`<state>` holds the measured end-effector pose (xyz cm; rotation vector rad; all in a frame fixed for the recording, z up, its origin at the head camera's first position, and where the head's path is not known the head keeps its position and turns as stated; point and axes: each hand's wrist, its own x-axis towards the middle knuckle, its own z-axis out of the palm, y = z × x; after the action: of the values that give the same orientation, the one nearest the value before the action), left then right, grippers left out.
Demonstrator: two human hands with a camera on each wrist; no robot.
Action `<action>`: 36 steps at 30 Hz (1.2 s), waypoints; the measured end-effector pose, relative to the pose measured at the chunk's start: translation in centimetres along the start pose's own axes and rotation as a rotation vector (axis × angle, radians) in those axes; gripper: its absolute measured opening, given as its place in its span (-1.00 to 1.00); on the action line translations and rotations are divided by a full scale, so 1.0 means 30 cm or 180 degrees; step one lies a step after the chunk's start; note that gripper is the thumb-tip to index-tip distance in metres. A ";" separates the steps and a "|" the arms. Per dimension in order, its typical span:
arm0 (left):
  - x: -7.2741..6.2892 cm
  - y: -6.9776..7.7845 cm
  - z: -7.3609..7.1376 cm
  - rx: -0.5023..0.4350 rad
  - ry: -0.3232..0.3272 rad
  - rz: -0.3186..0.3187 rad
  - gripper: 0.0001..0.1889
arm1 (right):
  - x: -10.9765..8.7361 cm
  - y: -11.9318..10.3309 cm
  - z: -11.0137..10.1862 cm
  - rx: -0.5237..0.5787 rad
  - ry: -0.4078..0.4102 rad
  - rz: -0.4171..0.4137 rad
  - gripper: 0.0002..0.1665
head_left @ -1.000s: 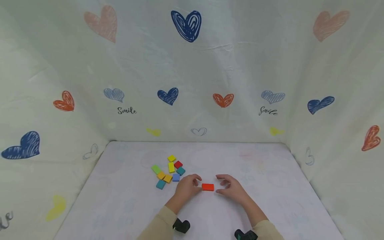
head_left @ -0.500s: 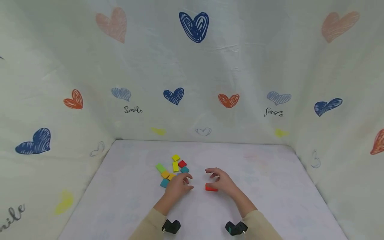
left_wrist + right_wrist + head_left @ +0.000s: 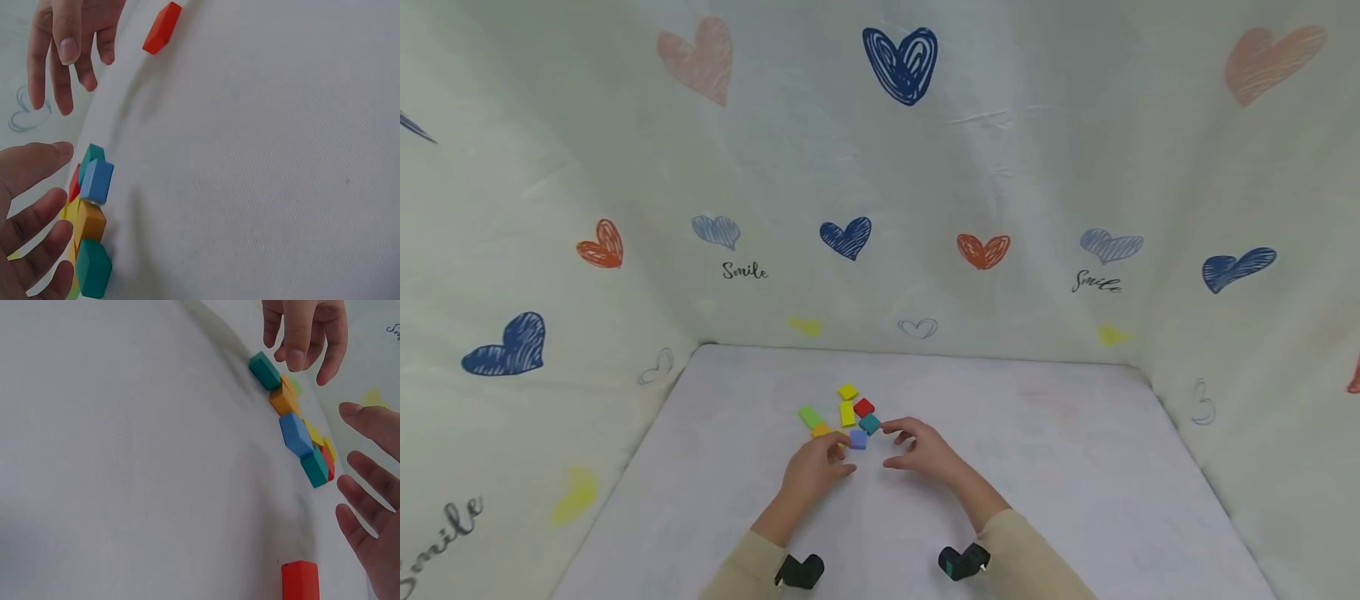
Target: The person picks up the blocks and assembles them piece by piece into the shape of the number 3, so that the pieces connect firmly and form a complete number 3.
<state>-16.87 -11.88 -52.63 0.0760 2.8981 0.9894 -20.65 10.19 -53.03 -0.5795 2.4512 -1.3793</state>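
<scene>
My left hand [image 3: 811,468] hovers at the near left side of a group of coloured blocks, fingers relaxed and holding nothing. It hides part of the orange blocks [image 3: 90,222] and one teal block [image 3: 94,269] in the head view. Facing it, my right hand [image 3: 927,454] has its fingertips beside another teal block [image 3: 869,424], thumb and fingers apart. Between both hands lies a blue block [image 3: 858,439]. A single orange-red block [image 3: 162,28] rests away from the group; in the head view the right hand covers it.
Farther back in the group are a red block [image 3: 864,407], two yellow blocks [image 3: 847,413] and a light green block [image 3: 810,417]. All lie on a white-covered table [image 3: 1075,500]. A pale curtain [image 3: 925,167] with printed hearts rises behind and at both sides.
Both hands have moved left, from around the orange-red block to the block group. That block was plain to see earlier and is now behind the right hand. The head view has shifted slightly.
</scene>
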 end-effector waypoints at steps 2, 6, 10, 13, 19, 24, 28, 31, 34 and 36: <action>-0.001 -0.015 -0.005 0.0002 0.0020 -0.0021 -0.63 | 0.015 -0.005 0.013 0.0003 -0.0050 -0.0042 -0.38; -0.003 -0.049 -0.022 0.0004 0.0068 -0.0007 -0.64 | 0.044 -0.018 0.042 -0.0008 -0.0078 -0.0137 -0.38; -0.007 -0.089 -0.042 -0.0016 0.0139 -0.0060 -0.62 | 0.074 -0.032 0.084 0.0000 -0.0080 -0.0085 -0.39; -0.011 -0.117 -0.057 -0.0036 0.0184 -0.0112 -0.61 | 0.096 -0.040 0.116 0.0013 -0.0061 -0.0023 -0.41; -0.016 -0.148 -0.077 -0.0065 0.0205 -0.0147 -0.64 | 0.129 -0.048 0.159 -0.0133 0.0055 -0.0022 -0.44; -0.024 -0.148 -0.089 -0.0087 0.0237 -0.0185 -0.65 | 0.152 -0.055 0.177 -0.0366 0.0057 0.0094 -0.47; -0.027 -0.155 -0.091 -0.0083 0.0256 -0.0194 -0.65 | 0.176 -0.052 0.186 -0.0492 0.0015 0.0085 -0.48; -0.027 -0.159 -0.091 -0.0096 0.0263 -0.0181 -0.66 | 0.194 -0.044 0.193 -0.0596 -0.0018 0.0059 -0.48; -0.027 -0.160 -0.092 -0.0130 0.0271 -0.0169 -0.66 | 0.209 -0.041 0.197 -0.0756 -0.0061 0.0085 -0.48; -0.024 -0.161 -0.091 -0.0148 0.0272 -0.0171 -0.66 | 0.218 -0.042 0.198 -0.0869 -0.0079 0.0080 -0.48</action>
<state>-16.50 -17.42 -53.40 -0.0479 2.9344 1.0760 -23.70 2.09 -55.24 -0.6176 2.6361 -1.0275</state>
